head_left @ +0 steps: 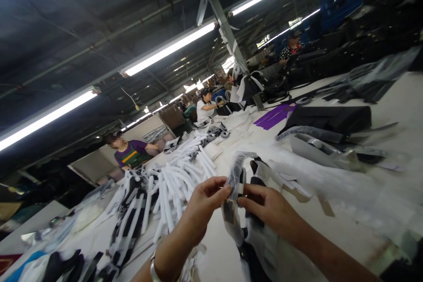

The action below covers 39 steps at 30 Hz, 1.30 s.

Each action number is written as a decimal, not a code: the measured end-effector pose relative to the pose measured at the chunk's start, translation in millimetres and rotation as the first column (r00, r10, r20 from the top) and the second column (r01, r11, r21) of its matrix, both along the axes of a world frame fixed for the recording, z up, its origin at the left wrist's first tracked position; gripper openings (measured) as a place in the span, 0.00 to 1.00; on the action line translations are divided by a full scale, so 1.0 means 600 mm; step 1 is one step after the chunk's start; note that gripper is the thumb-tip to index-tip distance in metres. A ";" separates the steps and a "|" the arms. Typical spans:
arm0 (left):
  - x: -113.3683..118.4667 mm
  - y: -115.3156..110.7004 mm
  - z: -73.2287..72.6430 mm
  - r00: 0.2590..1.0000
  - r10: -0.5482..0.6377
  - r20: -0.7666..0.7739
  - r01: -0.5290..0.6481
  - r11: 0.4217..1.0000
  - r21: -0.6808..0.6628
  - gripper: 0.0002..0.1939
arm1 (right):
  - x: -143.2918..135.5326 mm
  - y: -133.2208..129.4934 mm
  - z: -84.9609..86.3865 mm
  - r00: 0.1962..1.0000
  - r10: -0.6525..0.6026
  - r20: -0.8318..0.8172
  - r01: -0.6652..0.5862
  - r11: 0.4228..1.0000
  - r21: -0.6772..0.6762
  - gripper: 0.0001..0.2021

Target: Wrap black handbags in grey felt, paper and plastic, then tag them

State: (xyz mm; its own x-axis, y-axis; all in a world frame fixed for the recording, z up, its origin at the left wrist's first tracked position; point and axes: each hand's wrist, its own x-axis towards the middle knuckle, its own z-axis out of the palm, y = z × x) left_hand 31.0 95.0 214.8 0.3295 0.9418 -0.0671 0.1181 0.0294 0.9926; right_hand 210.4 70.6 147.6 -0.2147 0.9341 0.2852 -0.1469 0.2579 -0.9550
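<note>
A black strap wrapped in clear plastic loops up between my hands, near the lower middle of the view. My left hand pinches its left side between thumb and fingers. Close by on the right, the thumb and fingers of my right hand close on the strap's other edge. Below them hangs a black item with white wrapping, partly hidden by my right hand and forearm.
White tubes and wrapped black straps pile on the table at left. Purple sheets, a black bag piece and plastic wrapping lie at right. A metal post rises behind. Several people work farther back.
</note>
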 end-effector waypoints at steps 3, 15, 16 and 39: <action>0.002 0.006 0.004 0.998 0.054 -0.029 -0.053 0.998 0.015 0.26 | -0.003 -0.009 0.015 1.000 0.022 0.004 -0.022 0.999 0.029 0.15; -0.005 0.003 0.022 0.981 -0.146 -0.126 0.126 0.980 -0.157 0.24 | -0.009 -0.007 0.002 0.960 -0.208 0.189 0.141 0.938 0.316 0.11; -0.006 0.004 0.022 0.977 -0.166 -0.134 0.143 0.976 -0.167 0.24 | -0.010 -0.006 0.001 0.945 -0.248 0.211 0.163 0.922 0.352 0.12; -0.088 -0.001 -0.008 0.948 0.294 0.126 -0.289 0.956 -0.051 0.27 | 0.150 0.124 -0.280 0.167 -0.416 0.894 0.462 0.834 0.302 0.07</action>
